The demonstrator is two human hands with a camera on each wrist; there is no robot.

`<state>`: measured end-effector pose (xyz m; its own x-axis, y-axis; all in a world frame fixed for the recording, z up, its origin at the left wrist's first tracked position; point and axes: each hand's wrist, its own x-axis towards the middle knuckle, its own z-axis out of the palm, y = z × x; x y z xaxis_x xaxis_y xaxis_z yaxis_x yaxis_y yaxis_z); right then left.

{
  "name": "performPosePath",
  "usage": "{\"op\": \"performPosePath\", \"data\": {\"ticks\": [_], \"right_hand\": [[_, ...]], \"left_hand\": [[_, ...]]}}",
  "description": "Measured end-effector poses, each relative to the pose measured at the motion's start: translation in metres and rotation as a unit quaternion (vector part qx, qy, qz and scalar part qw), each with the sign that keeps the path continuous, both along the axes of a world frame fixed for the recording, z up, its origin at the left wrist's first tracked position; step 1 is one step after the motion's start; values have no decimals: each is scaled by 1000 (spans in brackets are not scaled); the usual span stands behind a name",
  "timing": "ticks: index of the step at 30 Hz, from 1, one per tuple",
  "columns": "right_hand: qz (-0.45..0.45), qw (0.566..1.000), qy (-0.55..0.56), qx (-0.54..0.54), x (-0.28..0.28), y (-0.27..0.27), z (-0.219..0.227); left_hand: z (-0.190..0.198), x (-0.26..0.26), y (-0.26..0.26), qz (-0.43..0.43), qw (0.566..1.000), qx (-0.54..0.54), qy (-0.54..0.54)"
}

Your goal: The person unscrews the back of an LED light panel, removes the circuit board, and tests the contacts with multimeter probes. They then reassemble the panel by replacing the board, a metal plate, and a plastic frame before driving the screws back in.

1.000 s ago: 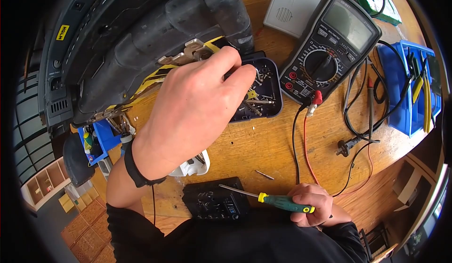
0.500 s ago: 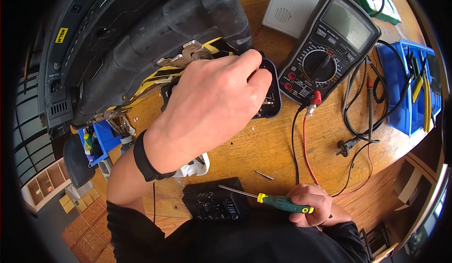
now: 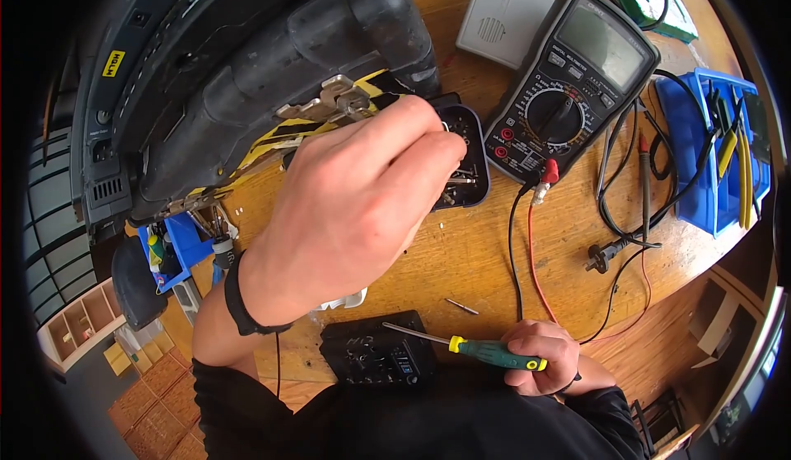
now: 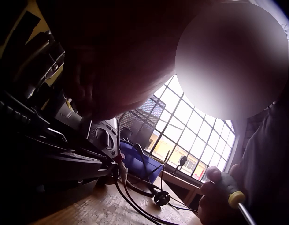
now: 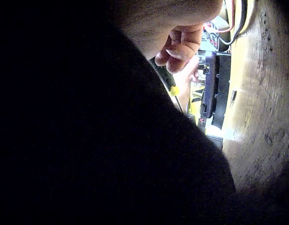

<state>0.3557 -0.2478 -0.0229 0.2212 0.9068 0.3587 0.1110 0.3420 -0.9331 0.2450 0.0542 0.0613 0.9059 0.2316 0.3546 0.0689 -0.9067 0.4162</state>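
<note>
In the head view my left hand point(image 3: 362, 200) is over the dark tray point(image 3: 484, 176) of small screws and metal bits, fingers bent down toward it. Its fingertips are hidden under the hand, so I cannot tell what they hold. My right hand point(image 3: 544, 357) grips a green and yellow screwdriver point(image 3: 498, 355) low near my body, the shaft pointing left. Below that shaft lies a black box-shaped device point(image 3: 367, 353) with small pieces on top. The right wrist view also shows the screwdriver point(image 5: 174, 90) in the right hand point(image 5: 184, 44).
A digital multimeter point(image 3: 560, 114) with red and black leads stands right of the tray. Behind it is a pale grey box point(image 3: 503, 19). A big black case point(image 3: 329, 31) fills the upper left. Blue bin point(image 3: 700, 188) with pliers sits at right; a small metal rod point(image 3: 461, 306) lies on the table.
My left hand shifted right over the tray, then drew slightly back to the left, uncovering more of the tray's right side. The right hand and screwdriver have stayed in place.
</note>
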Motion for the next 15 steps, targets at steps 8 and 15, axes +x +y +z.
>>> {"op": "performPosePath", "data": {"ticks": [8, 15], "right_hand": [[-194, 977, 87, 28, -27, -12, -16], [-306, 946, 102, 40, -31, 3, -7]], "left_hand": [[21, -30, -13, 106, 882, -458, -6], [11, -60, -24, 101, 773, -627, 7]]}}
